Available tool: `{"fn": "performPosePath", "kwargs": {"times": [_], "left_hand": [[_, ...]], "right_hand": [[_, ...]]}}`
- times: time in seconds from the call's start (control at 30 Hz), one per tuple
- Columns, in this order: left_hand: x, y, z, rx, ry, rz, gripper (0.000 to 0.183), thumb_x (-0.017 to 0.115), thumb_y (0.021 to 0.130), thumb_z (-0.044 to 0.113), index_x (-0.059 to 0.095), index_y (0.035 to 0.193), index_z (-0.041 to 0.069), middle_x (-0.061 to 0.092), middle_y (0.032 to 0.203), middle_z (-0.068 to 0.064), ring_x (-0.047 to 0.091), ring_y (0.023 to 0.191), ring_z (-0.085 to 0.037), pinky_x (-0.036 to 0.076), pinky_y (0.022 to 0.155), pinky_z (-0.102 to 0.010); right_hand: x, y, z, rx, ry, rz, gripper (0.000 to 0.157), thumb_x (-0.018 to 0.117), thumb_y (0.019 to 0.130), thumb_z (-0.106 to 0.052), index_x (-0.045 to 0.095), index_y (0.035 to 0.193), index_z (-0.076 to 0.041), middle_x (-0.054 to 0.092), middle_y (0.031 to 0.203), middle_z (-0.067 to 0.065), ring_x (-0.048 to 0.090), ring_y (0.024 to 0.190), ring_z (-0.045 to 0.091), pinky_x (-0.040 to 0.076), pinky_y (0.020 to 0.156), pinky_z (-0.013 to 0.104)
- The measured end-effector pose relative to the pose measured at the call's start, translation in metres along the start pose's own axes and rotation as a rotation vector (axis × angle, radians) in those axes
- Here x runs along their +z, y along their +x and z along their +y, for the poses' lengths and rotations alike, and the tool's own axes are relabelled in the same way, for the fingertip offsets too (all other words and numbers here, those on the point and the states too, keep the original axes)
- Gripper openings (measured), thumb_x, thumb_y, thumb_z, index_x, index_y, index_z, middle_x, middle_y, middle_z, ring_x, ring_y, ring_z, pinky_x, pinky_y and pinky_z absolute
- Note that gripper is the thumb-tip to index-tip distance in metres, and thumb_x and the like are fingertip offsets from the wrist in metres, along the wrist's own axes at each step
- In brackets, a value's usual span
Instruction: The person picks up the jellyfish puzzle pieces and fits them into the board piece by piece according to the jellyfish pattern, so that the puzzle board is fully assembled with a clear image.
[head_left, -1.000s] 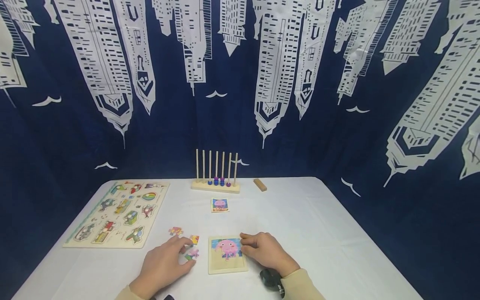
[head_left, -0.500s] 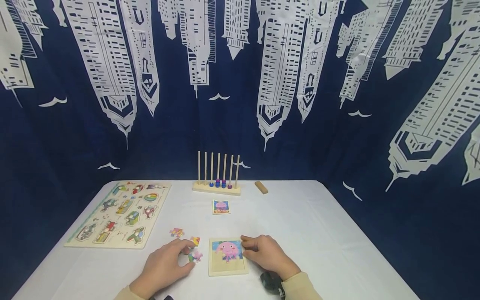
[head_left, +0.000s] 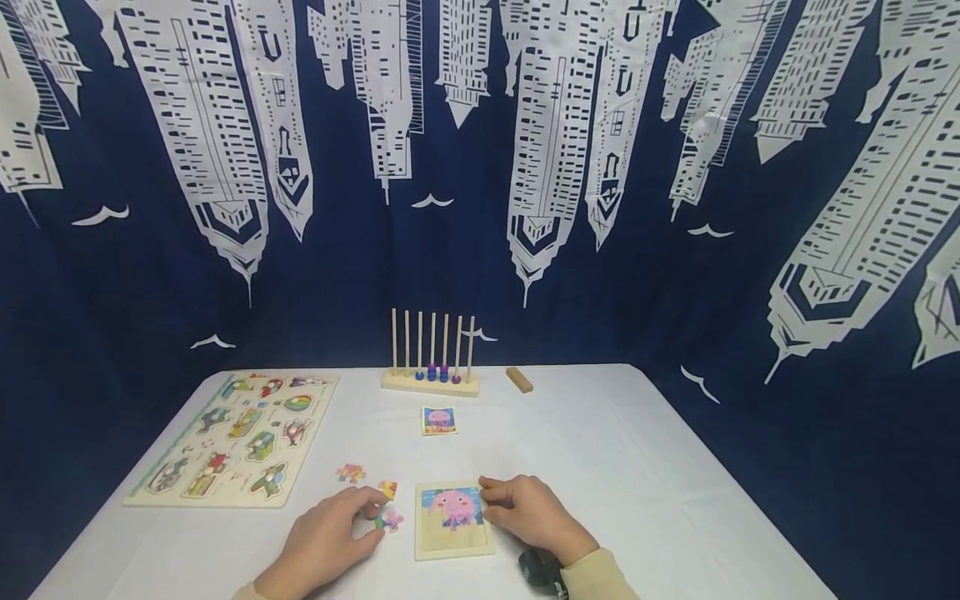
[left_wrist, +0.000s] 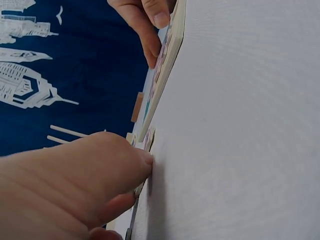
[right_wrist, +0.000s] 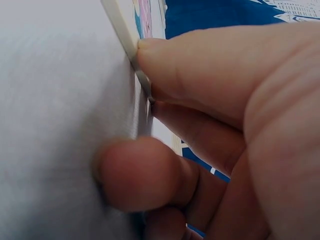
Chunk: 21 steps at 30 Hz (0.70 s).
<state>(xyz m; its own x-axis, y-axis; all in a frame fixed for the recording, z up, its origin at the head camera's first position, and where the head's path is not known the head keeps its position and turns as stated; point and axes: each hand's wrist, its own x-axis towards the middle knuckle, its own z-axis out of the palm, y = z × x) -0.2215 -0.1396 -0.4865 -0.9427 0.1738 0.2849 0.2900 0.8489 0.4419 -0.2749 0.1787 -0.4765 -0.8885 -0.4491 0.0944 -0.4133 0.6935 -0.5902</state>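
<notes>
A square wooden puzzle tray lies mid-table, partly filled with pieces that form a pink octopus-like figure. My right hand grips the tray's right side near its far corner, thumb on the frame in the right wrist view. Left of the tray, my left hand is spread around a loose pink and green puzzle piece, which lies at the gap between thumb and index finger. A yellow puzzle piece sits just beyond the index fingertip, and an orange-pink one lies farther back.
A small picture card with the same pink figure lies behind the tray. Farther back stand a wooden peg rack with beads and a small wooden block. A large vehicle puzzle board covers the left side.
The pink and green piece has turned and shifted slightly right, towards the tray, while my left thumb has drawn back a little. My right hand stays at the tray's side.
</notes>
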Motion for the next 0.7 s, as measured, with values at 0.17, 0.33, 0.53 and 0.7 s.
{"fn": "performPosePath", "kwargs": {"times": [0.17,0.33,0.53,0.7], "left_hand": [[0.002,0.002,0.001,0.019,-0.041,0.031,0.038,0.090,0.074,0.027,0.071,0.106,0.033,0.069,0.092,0.024,0.062,0.081,0.001,0.046,0.063,-0.023],[0.010,0.006,0.007,0.071,-0.143,0.018,0.036,0.088,0.078,0.026,0.071,0.108,0.032,0.072,0.098,0.020,0.053,0.069,0.004,0.043,0.059,-0.020],[0.019,0.011,0.015,0.158,-0.165,-0.004,0.031,0.086,0.080,0.028,0.071,0.107,0.031,0.074,0.098,0.018,0.050,0.065,0.005,0.042,0.058,-0.020],[0.025,0.016,0.020,0.187,-0.150,-0.006,0.028,0.087,0.081,0.030,0.072,0.104,0.030,0.073,0.099,0.021,0.065,0.087,0.000,0.050,0.069,-0.023]], "right_hand": [[-0.001,0.000,-0.001,-0.009,-0.005,0.001,0.030,0.078,0.088,-0.024,0.078,0.116,-0.012,0.069,0.134,0.000,0.062,0.130,0.031,0.042,0.109,0.062],[-0.001,0.001,-0.001,-0.011,-0.017,-0.006,0.030,0.078,0.089,-0.023,0.078,0.116,-0.011,0.069,0.134,0.000,0.062,0.130,0.028,0.043,0.109,0.060],[-0.002,0.001,-0.001,-0.012,-0.014,-0.002,0.030,0.078,0.089,-0.022,0.078,0.116,-0.010,0.069,0.134,0.000,0.062,0.130,0.028,0.041,0.110,0.061],[-0.002,0.000,-0.003,-0.011,-0.005,-0.003,0.029,0.078,0.090,-0.021,0.078,0.116,-0.009,0.069,0.134,0.000,0.062,0.130,0.029,0.041,0.110,0.061]]}}
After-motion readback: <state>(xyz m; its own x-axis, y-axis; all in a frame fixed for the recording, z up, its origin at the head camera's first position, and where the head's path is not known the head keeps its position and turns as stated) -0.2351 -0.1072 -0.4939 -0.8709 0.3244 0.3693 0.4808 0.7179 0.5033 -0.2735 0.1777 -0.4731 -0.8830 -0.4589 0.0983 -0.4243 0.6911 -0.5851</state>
